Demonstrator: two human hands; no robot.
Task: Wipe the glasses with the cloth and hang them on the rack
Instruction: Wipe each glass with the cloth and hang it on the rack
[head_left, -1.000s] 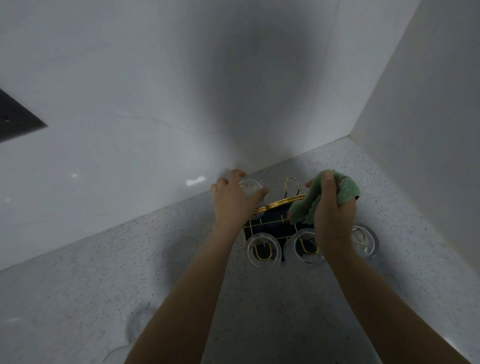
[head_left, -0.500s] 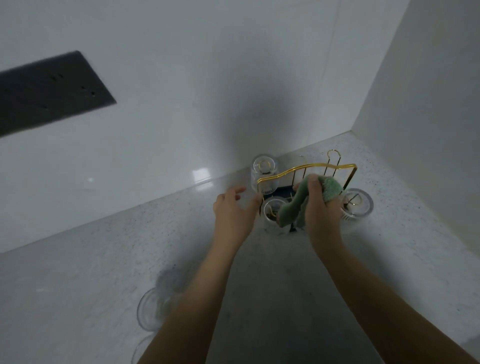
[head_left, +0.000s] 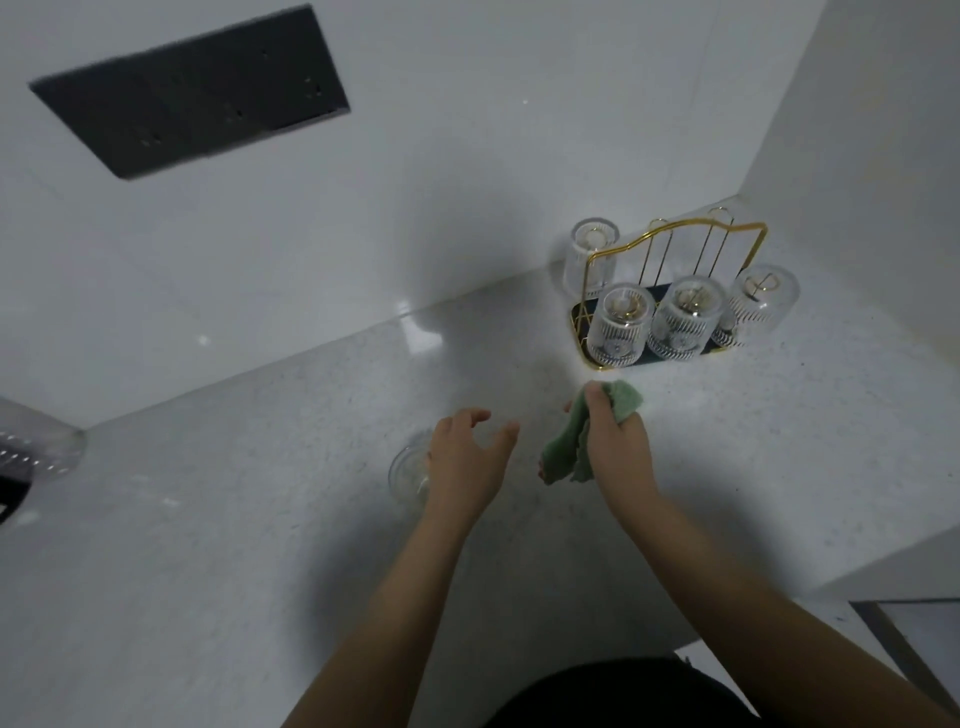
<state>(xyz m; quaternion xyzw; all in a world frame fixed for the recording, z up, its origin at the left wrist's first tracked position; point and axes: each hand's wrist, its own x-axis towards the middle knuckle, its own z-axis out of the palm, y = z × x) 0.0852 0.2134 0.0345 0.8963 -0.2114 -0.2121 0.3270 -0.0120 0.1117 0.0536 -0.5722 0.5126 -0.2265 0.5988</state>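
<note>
A gold wire rack (head_left: 675, 244) on a dark tray stands in the counter's far right corner. Several ribbed clear glasses hang upside down on it, among them one at the back left (head_left: 592, 260) and one at the front (head_left: 623, 327). My right hand (head_left: 618, 447) grips a green cloth (head_left: 563, 447) in front of the rack, apart from it. My left hand (head_left: 467, 462) hovers with fingers spread and holds nothing. Just left of it a clear glass (head_left: 408, 470) stands on the counter, partly hidden by the hand.
The speckled white counter (head_left: 260, 519) meets white walls behind and on the right. A dark socket panel (head_left: 192, 88) sits on the back wall. A clear ribbed object (head_left: 36, 447) lies at the far left edge. The counter's front edge drops off at the lower right.
My left hand let go of the glass it was hanging at the rack's back left. Both hands drew back from the rack toward me, the left one moving over to the glass on the counter.
</note>
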